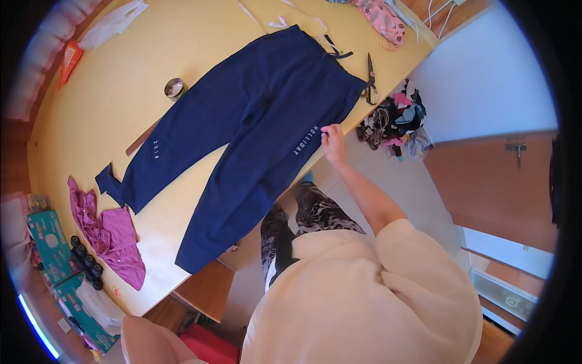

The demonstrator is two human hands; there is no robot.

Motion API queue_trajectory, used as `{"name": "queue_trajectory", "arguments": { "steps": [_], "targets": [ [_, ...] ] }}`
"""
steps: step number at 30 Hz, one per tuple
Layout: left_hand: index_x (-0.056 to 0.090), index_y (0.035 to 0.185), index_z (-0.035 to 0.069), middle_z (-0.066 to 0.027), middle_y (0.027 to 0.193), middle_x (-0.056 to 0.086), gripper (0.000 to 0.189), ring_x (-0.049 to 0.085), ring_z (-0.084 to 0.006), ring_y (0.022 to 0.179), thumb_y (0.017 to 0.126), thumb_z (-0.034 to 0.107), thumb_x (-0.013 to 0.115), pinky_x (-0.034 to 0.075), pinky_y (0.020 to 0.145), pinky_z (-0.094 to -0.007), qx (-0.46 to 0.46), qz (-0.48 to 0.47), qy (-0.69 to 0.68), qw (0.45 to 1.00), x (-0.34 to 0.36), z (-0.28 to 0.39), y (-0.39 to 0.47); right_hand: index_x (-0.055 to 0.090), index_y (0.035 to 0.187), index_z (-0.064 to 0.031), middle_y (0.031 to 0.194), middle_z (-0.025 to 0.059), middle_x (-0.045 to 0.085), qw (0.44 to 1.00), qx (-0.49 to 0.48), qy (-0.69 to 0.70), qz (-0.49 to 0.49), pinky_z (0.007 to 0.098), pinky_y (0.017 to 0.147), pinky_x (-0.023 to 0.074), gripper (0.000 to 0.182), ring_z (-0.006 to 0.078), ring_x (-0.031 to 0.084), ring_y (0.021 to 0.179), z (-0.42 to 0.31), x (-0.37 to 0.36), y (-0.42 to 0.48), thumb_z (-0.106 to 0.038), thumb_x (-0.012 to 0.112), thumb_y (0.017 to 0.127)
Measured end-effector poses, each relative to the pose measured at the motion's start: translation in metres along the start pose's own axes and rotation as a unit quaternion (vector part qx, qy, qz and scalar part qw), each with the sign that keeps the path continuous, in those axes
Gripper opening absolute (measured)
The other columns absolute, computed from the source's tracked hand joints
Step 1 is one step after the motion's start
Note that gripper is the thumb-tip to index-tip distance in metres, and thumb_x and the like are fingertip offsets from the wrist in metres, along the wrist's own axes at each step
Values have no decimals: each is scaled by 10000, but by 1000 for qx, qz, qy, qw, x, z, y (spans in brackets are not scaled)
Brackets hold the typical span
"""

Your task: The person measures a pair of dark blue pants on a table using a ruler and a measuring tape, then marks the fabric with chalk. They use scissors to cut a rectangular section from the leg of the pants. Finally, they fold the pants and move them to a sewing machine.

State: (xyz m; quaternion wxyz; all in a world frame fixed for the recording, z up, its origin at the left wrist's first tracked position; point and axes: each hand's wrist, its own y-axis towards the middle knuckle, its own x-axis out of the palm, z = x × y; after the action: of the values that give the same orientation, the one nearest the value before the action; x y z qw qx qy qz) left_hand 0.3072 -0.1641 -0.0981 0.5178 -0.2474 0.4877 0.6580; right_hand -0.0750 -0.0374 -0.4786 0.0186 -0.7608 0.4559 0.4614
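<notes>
A pair of navy blue sweatpants (254,118) lies spread on the pale yellow table (113,113), its waistband toward the upper right. Light lettering runs down both legs. At the table's near edge, my right hand (334,143) is at the outer side of the nearer leg, beside the print, with its fingers bent together. Whether cloth is pinched between them cannot be made out. My left hand is out of view; only the bent left arm (145,339) shows at the bottom. Dark-handled scissors (371,79) lie just beyond the waistband. A wooden strip (142,139) pokes out from under the farther leg.
A roll of tape (174,89) sits behind the sweatpants. Magenta cloth (111,232) and navy scraps (108,180) lie at the left. Pink patterned cloth (382,20) is at the far end. Teal boxes (52,243) stand left; a clothes heap (398,120) covers floor beyond the edge.
</notes>
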Motion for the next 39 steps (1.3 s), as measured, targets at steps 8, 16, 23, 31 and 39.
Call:
{"name": "queue_trajectory", "arguments": {
  "steps": [8,16,23,31,39],
  "targets": [
    [590,883,53,-50,892,568,121,554,-138,737,763,36,591,437,638,-246,-225,354,20,907,70,44,58,561,793,-48,588,75,593,958,224,-34,-177,305,499,466,301,205,595,530,67,-3,70,-348,591,791],
    [606,877,30,-97,875,560,163,559,-213,726,717,0,620,463,630,-273,-557,348,-78,750,339,-62,103,536,679,-49,553,45,570,822,392,213,-353,232,337,378,237,95,477,373,73,-3,84,-243,641,767],
    [601,930,103,-63,928,513,315,479,-255,918,622,83,664,409,740,-375,-631,151,83,756,435,-65,69,490,684,-106,526,-23,481,720,375,442,-382,188,370,317,178,62,410,394,70,-52,103,-157,619,796],
    [595,757,92,-55,801,515,106,487,-257,821,659,55,613,395,687,-367,-640,166,146,736,453,-48,66,521,767,-84,587,0,542,758,346,316,-454,180,397,374,183,62,475,428,129,-49,74,-242,595,821],
    [529,921,25,-96,930,560,343,543,-207,905,712,245,688,439,723,-331,-801,467,-220,304,484,-45,56,564,852,-30,815,32,574,958,-87,166,-217,267,621,439,158,152,553,694,145,-45,156,-161,619,782]
  ]
}}
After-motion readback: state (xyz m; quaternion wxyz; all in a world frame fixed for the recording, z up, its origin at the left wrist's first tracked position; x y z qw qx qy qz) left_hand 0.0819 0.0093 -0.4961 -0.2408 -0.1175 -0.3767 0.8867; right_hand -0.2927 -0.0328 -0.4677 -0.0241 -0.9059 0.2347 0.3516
